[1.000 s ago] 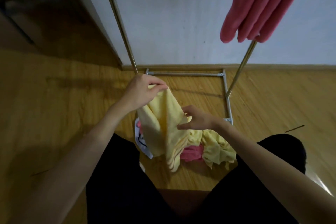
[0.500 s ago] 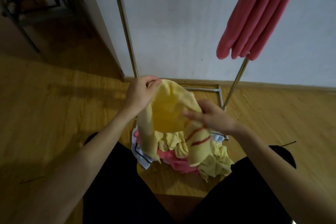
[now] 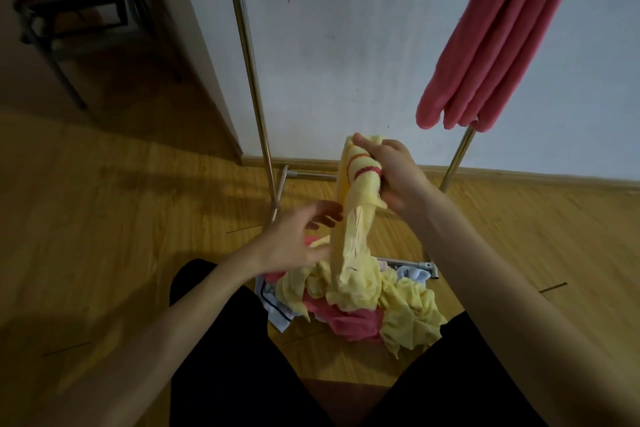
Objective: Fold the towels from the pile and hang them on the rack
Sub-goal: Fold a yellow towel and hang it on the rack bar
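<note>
The right hand has its fingers curled tight round the top of a yellow towel, clamping the bunched cloth just where its red stripes cross, so that the towel hangs down from the fist in a long twisted rope. Its lower end reaches the pile of towels on the floor, though whether it rests on the heap or merely hangs in front of it cannot be told. The left hand is spread beside the hanging cloth, fingers apart and only loosely bent, the fingertips at or just short of the towel's left edge; motion blur hides whether they touch. The pile is a jumble of yellow, pink and white-and-blue cloth lying on the wooden floor between the person's dark-clad legs and over the near base bar of the metal rack. The rack's two uprights rise in front of a white wall. A folded pink towel hangs at the upper right, in front of the right upright. A dark metal frame stands at the far left.
</note>
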Tool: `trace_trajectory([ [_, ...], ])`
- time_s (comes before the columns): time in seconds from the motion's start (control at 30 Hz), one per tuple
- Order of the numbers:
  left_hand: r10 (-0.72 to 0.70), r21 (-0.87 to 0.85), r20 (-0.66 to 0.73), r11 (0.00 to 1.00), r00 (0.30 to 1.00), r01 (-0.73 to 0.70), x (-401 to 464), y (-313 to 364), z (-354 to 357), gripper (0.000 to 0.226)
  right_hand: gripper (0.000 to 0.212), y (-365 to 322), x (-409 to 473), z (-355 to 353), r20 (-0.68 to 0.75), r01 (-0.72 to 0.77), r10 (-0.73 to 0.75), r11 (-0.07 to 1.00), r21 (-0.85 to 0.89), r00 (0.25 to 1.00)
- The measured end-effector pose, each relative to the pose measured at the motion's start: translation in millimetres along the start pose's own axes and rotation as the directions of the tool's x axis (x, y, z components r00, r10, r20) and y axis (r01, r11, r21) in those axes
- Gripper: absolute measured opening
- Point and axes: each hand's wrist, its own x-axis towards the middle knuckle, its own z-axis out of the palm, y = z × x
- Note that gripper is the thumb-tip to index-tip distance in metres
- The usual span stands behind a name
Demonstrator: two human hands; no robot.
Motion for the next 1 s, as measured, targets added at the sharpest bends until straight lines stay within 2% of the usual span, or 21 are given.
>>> trace_trajectory([
  [0.07, -0.038, 0.024, -0.006, 0.999, 0.999, 0.039, -4.4, 0.9, 4.9, 0.061, 0.033, 0.4, 4.9, 3.0, -0.005, -0.012, 0.013, 0.998, 0.069, 1.000],
  [0.13, -0.085, -0.005, -0.080, 0.996, 0.993, 0.085, -6.1, 5.9, 11.7, 0.062, 0.031, -0.9, 10.1, 3.9, -0.009, -0.022, 0.024, 0.988, 0.150, 1.000],
  [0.2, -0.116, -0.011, -0.155, 0.993, 0.981, 0.116, -4.8, 10.8, 20.2, 0.054, 0.028, -3.4, 14.2, 3.1, -0.007, -0.017, 0.019, 0.976, 0.218, 1.000],
  [0.3, -0.040, 0.132, -0.259, 0.988, 0.965, 0.076, 2.5, 11.7, 27.9, 0.029, 0.022, -6.3, 16.6, -0.5, 0.002, -0.008, 0.008, 0.968, 0.250, 1.000],
  [0.37, -0.024, 0.141, -0.302, 0.987, 0.953, 0.070, 8.6, 6.5, 26.4, 0.028, 0.027, -7.4, 16.8, -6.3, -0.041, -0.001, 0.008, 0.985, 0.171, 0.999],
  [0.47, -0.100, 0.050, -0.343, 0.991, 0.934, 0.124, 15.0, 1.7, 14.1, 0.022, 0.037, -10.4, 19.7, -25.2, -0.182, 0.022, -0.031, 0.998, -0.051, 0.983],
  [0.53, -0.123, 0.036, -0.356, 0.989, 0.926, 0.145, 18.7, 4.2, 5.3, 0.017, 0.037, -12.7, 24.1, -40.9, -0.226, 0.012, -0.038, 0.994, -0.112, 0.973],
  [0.6, -0.157, 0.000, -0.359, 0.986, 0.920, 0.168, 23.9, 14.4, -0.9, 0.017, 0.047, -12.0, 28.8, -52.9, -0.249, -0.030, -0.006, 0.990, -0.141, 0.969],
  [0.73, -0.266, -0.219, -0.376, 0.956, 0.888, 0.194, 35.1, 43.9, -9.2, 0.018, 0.063, -3.6, 38.1, -67.6, -0.321, -0.106, 0.015, 0.957, -0.270, 0.947],
  [0.83, -0.317, -0.376, -0.378, 0.911, 0.870, 0.169, 37.6, 61.2, -17.4, 0.021, 0.057, 1.1, 35.9, -76.1, -0.307, -0.030, -0.067, 0.953, -0.300, 0.949],
  [0.9, -0.326, -0.428, -0.393, 0.893, 0.860, 0.143, 36.3, 71.2, -22.1, 0.021, 0.042, 3.2, 27.2, -80.3, -0.272, 0.041, -0.126, 0.954, -0.298, 0.954],
  [1.0, -0.341, -0.468, -0.441, 0.877, 0.830, 0.111, 32.3, 83.1, -23.4, 0.025, 0.020, 9.6, 7.3, -82.3, -0.126, 0.185, -0.241, 0.918, -0.350, 0.962],
])
